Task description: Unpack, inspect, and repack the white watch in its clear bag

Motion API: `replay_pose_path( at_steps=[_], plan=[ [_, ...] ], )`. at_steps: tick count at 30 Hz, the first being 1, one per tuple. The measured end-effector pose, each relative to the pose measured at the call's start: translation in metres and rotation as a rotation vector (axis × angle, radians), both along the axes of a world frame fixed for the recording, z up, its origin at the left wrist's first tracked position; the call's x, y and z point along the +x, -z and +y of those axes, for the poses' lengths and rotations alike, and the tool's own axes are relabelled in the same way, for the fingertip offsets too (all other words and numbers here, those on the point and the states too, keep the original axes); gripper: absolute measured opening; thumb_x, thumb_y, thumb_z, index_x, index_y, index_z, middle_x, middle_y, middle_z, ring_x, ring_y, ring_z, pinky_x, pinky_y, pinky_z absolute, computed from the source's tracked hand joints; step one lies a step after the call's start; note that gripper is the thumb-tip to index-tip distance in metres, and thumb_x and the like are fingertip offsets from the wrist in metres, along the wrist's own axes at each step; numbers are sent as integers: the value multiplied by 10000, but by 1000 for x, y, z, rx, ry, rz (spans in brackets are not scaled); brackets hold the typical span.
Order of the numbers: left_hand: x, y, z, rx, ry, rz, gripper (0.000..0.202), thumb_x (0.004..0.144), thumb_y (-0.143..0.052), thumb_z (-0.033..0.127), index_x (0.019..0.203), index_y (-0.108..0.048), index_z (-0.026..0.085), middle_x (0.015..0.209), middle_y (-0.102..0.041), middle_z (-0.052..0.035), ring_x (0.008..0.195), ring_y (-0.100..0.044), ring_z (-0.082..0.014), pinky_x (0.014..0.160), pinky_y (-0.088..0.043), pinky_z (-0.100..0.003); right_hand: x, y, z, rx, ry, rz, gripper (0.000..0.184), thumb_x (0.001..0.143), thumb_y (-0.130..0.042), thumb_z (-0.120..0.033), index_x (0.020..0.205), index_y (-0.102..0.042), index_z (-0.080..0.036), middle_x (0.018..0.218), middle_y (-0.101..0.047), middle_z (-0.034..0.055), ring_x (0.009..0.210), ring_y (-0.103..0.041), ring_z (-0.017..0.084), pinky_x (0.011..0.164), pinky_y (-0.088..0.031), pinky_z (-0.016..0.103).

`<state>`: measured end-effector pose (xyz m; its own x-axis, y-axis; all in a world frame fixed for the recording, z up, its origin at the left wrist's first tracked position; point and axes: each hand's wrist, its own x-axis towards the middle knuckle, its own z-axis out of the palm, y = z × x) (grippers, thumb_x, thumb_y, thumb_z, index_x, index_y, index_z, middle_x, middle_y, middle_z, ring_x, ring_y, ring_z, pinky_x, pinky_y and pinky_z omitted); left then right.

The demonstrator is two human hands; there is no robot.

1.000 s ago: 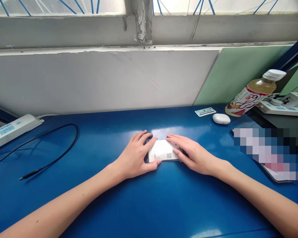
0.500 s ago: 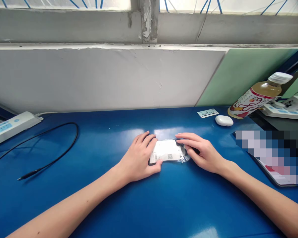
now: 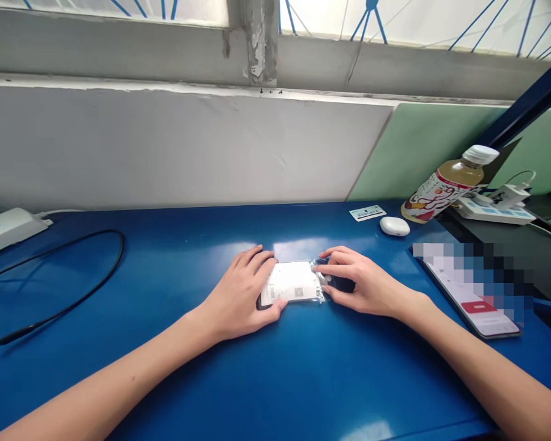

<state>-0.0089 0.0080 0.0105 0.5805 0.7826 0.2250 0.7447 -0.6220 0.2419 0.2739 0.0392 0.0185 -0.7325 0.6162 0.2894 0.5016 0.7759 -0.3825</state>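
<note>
A flat packet in clear plastic (image 3: 290, 283) lies on the blue table (image 3: 275, 380), with a white label bearing a barcode and a square code. Something dark shows at its left edge. My left hand (image 3: 245, 294) wraps the packet's left end, thumb along the near side and fingers along the far side. At the other end, my right hand (image 3: 360, 282) has its thumb and fingers bent around the crinkled plastic edge. A dark shape sits under that palm; I cannot make out what it is.
On the right lie a phone (image 3: 477, 300), a white earbud case (image 3: 395, 226) and a small card (image 3: 367, 213). A drink bottle (image 3: 447, 187) stands behind them, near a power strip (image 3: 496, 210). Leftward are a black cable (image 3: 92, 300) and another power strip (image 3: 13, 229).
The whole view has swung to the right. My right thumb and fingers have shifted on the packet's right end, and the thumb now shows at its near corner. My left hand keeps its hold.
</note>
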Motion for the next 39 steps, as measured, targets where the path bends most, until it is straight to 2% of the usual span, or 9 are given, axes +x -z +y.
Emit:
replay_pose_path(
  at_steps=[8, 12, 15, 19, 25, 28, 31, 35, 39],
  plan=[
    [-1, 3, 1, -36, -20, -21, 611, 872, -622, 538, 1311, -537, 121, 1396, -551, -201, 1364, -420, -414, 1099, -396, -588, -1, 6, -2, -14, -21, 8, 356, 864, -696, -320, 1196, -683, -193, 855, -646, 84, 1146, -612, 318, 923, -544, 469],
    [-1, 2, 0, -40, -22, -35, 602, 876, -627, 537, 1305, -545, 123, 1396, -552, -203, 1363, -427, -412, 1092, -409, -585, -6, 15, -4, -11, 29, 93, 259, 874, -699, -322, 1107, -716, -211, 905, -660, 95, 1101, -635, 310, 862, -567, 454],
    [-1, 2, 0, -37, -25, -45, 587, 872, -632, 540, 1296, -554, 141, 1388, -561, -195, 1347, -453, -403, 1087, -418, -578, -9, 17, -4, -1, 29, 129, 186, 891, -679, -280, 1061, -724, -220, 866, -663, 86, 1096, -640, 307, 840, -573, 440],
    [-1, 2, -1, -35, -31, -46, 577, 868, -630, 543, 1277, -565, 141, 1376, -570, -196, 1340, -461, -399, 1089, -417, -577, 1, 7, 2, 21, -10, 48, 215, 899, -675, -300, 1095, -724, -226, 881, -678, 91, 1136, -629, 310, 903, -557, 461],
    [-1, 2, -1, -40, -26, -32, 586, 885, -611, 540, 1286, -553, 116, 1391, -551, -200, 1352, -438, -389, 1106, -406, -559, 27, -11, 14, -50, 43, -86, 201, 876, -692, -373, 1013, -740, -234, 1100, -693, 116, 1060, -663, 296, 878, -569, 457],
    [-2, 2, 0, -46, -27, -45, 585, 887, -610, 552, 1292, -552, 134, 1394, -547, -192, 1346, -442, -388, 1098, -411, -558, 22, -12, 10, -26, 53, -56, 286, 823, -737, -398, 1065, -717, -245, 1156, -681, 114, 1086, -650, 303, 905, -564, 463],
    [-2, 3, 0, -44, -20, -66, 576, 881, -621, 550, 1299, -551, 160, 1388, -551, -176, 1343, -449, -385, 1093, -416, -553, 8, -3, 2, 8, 50, 5, 360, 813, -743, -375, 1145, -689, -246, 1246, -652, 130, 1132, -636, 311, 925, -560, 472],
    [-1, 3, -1, -22, -13, -77, 568, 861, -648, 512, 1294, -549, 158, 1369, -563, -178, 1335, -462, -384, 1100, -410, -556, -5, 9, -5, -36, 85, 76, 312, 838, -723, -353, 1125, -682, -238, 1266, -645, 138, 1163, -630, 305, 929, -570, 458],
    [0, 2, -1, -23, -15, -52, 592, 855, -659, 501, 1287, -545, 112, 1370, -563, -203, 1346, -446, -396, 1111, -398, -572, -1, 3, -3, -64, 98, 43, 230, 815, -740, -329, 1017, -699, -226, 1257, -663, 125, 1126, -656, 291, 909, -576, 424]
  ],
)
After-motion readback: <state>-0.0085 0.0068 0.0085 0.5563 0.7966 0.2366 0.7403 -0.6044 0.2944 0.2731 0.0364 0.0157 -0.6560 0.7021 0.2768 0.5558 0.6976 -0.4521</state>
